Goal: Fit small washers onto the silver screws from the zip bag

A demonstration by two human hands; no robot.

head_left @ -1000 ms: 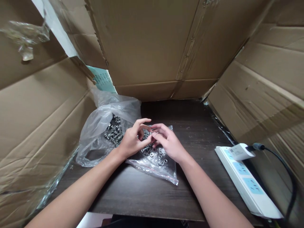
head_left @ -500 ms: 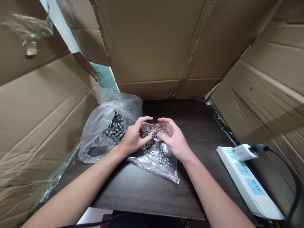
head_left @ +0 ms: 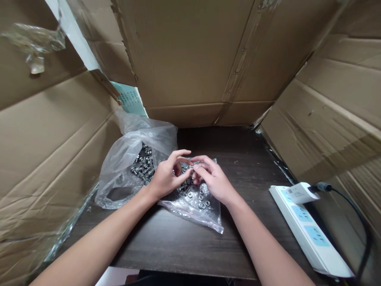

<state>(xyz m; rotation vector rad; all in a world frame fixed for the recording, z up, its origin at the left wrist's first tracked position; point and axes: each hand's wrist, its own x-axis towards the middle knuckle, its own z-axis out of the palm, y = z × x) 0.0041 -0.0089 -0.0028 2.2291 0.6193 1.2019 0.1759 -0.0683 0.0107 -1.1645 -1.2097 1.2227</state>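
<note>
My left hand [head_left: 167, 174] pinches a small metal bolt [head_left: 191, 167] between thumb and fingertips, mostly covered by the fingers. The fingers of my right hand [head_left: 210, 174] close at the bolt's right end, so both hands meet there. Whether a nut or washer also sits between the right fingertips is hidden. Below the hands lies a clear zip bag [head_left: 193, 214] with loose nuts [head_left: 207, 203] and other small metal parts on it. Left of my left hand, a larger plastic bag [head_left: 116, 159] lies open around a pile of bolts [head_left: 143, 169].
Cardboard walls [head_left: 190, 51] enclose the dark wooden table [head_left: 143, 238] at the back and both sides. At the right stands a white power strip [head_left: 312, 242] with a plugged-in adapter [head_left: 300, 193] and black cable [head_left: 354, 206]. A light-blue printed sheet [head_left: 131, 98] shows behind the large bag.
My right hand has moved slightly left, its fingers closing in on the bolt and covering more of it. My left hand keeps its pinch. The view has shifted a little.
</note>
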